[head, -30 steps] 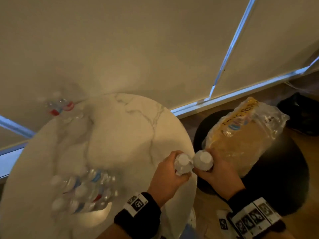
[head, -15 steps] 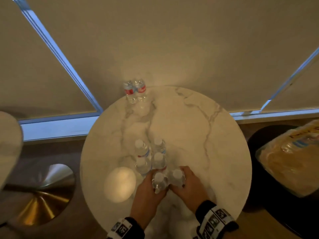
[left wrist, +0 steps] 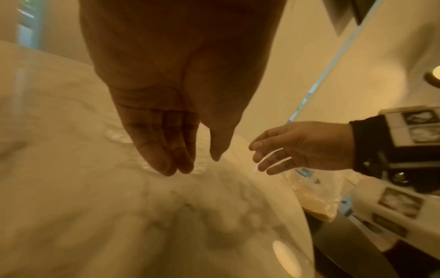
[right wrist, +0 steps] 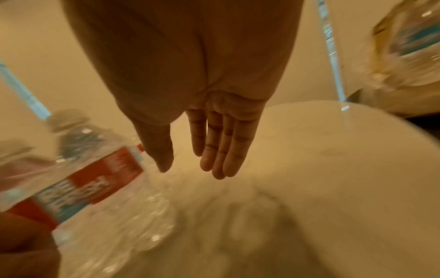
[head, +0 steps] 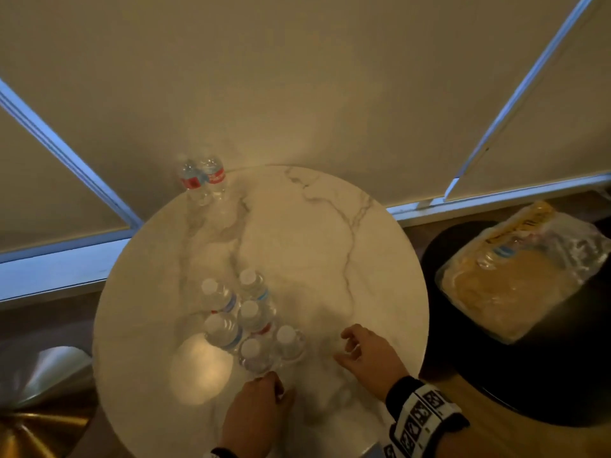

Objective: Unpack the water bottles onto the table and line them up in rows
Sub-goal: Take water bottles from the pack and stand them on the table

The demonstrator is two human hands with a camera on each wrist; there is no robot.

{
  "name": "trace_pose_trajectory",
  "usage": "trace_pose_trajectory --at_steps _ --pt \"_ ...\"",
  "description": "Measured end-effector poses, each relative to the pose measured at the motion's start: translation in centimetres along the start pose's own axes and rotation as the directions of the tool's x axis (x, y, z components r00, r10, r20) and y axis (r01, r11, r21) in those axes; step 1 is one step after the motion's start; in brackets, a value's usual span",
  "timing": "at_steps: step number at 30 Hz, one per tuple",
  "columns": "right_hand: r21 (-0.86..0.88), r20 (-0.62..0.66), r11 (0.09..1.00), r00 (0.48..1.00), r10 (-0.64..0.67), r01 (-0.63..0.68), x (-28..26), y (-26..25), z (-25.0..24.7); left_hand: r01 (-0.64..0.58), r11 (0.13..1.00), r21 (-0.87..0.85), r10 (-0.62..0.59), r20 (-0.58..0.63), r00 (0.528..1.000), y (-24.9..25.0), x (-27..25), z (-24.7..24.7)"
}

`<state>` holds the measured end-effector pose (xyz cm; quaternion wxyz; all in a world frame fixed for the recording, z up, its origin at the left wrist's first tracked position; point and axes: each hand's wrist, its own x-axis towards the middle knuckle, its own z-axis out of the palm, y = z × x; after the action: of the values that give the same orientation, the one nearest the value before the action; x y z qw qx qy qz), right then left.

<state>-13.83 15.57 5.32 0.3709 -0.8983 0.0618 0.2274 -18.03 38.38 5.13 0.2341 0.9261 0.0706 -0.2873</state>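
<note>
Bottles (head: 246,320), six upright in two rows near the table (head: 380,276) front, two more (head: 203,181) at its far edge; both hands, left (head: 254,414) and right (head: 370,358), empty with loose fingers; plastic pack (head: 515,276) on a black stool, apparently still holding some.

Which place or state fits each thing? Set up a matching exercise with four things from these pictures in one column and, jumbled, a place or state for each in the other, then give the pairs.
Things
1. pair of red-labelled bottles
2. plastic wrap
3. right hand
4. group of six bottles

Places or states
A. open, holding nothing
B. at the far edge of the table
C. on the dark round stool to the right
D. standing upright near the table's front edge

Pairs: 1-B, 2-C, 3-A, 4-D
</note>
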Motion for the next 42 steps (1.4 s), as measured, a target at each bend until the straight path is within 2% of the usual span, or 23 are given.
trace_pose_trajectory --at_steps 4,6,9,13,16,18,19,22,25,28,30,32,34,36,38,40,42 --pt "0.058 -0.118 0.987 0.981 0.155 -0.149 -0.3 5.6 -5.4 -0.180 0.984 -0.003 0.180 0.001 0.984 7.2 1.5 1.6" --pt "0.117 -0.187 0.969 0.954 0.235 -0.216 0.0 8.7 -8.6 -0.275 0.962 0.007 0.275 -0.012 0.961 11.8 2.9 2.4" --pt "0.231 -0.290 0.933 0.895 0.338 -0.278 1.3 13.4 -13.7 -0.370 0.926 -0.072 0.372 0.014 0.928 19.5 5.9 3.8" --pt "0.473 -0.357 0.810 0.765 0.536 -0.347 4.9 19.3 -20.8 -0.515 0.850 -0.108 0.519 0.016 0.854 30.3 10.7 6.2" --pt "0.644 -0.402 0.700 0.643 0.652 -0.308 8.2 22.9 -25.8 -0.559 0.820 -0.126 0.571 0.103 0.814 36.7 14.6 9.3" --pt "0.686 -0.408 0.653 0.572 0.712 -0.322 10.8 25.1 -29.2 -0.581 0.804 -0.124 0.594 0.169 0.786 39.9 16.8 11.3" --pt "0.653 -0.413 0.657 0.552 0.725 -0.375 12.0 26.2 -30.8 -0.583 0.803 -0.122 0.595 0.207 0.777 41.2 18.0 12.3" --pt "0.562 -0.369 0.671 0.579 0.727 -0.483 15.8 28.9 -33.8 -0.585 0.810 -0.050 0.566 0.331 0.755 44.3 21.3 15.0" --pt "0.467 -0.226 0.753 0.761 0.608 -0.463 17.2 30.1 -35.8 -0.596 0.803 -0.009 0.565 0.329 0.757 46.3 24.5 17.3" --pt "0.498 -0.235 0.778 0.804 0.546 -0.383 17.1 31.5 -35.9 -0.627 0.779 -0.025 0.621 0.170 0.765 48.7 25.8 18.3" --pt "0.435 -0.196 0.815 0.843 0.501 -0.383 16.3 31.1 -35.5 -0.655 0.752 -0.069 0.658 0.044 0.751 49.8 26.5 18.2" --pt "0.395 -0.165 0.834 0.863 0.477 -0.385 15.5 30.7 -34.4 -0.670 0.740 -0.064 0.670 -0.014 0.742 50.3 27.4 18.2" --pt "0.346 -0.259 0.870 0.856 0.448 -0.351 14.6 31.1 -33.9 -0.658 0.752 -0.046 0.659 0.025 0.751 51.3 28.1 18.4" --pt "0.281 -0.303 0.912 0.874 0.380 -0.299 13.2 30.8 -33.3 -0.678 0.735 -0.016 0.677 0.063 0.733 52.1 28.2 18.7" --pt "0.175 -0.243 0.939 0.911 0.332 -0.295 11.7 30.8 -32.9 -0.703 0.709 0.053 0.700 0.063 0.711 53.0 27.7 18.4" --pt "0.085 -0.160 0.946 0.933 0.322 -0.312 9.8 30.8 -32.6 -0.692 0.711 0.124 0.692 0.051 0.720 53.5 27.0 17.9" --pt "0.114 -0.091 0.947 0.946 0.311 -0.300 7.8 30.6 -32.3 -0.694 0.709 0.128 0.691 0.073 0.719 53.6 26.4 17.0"
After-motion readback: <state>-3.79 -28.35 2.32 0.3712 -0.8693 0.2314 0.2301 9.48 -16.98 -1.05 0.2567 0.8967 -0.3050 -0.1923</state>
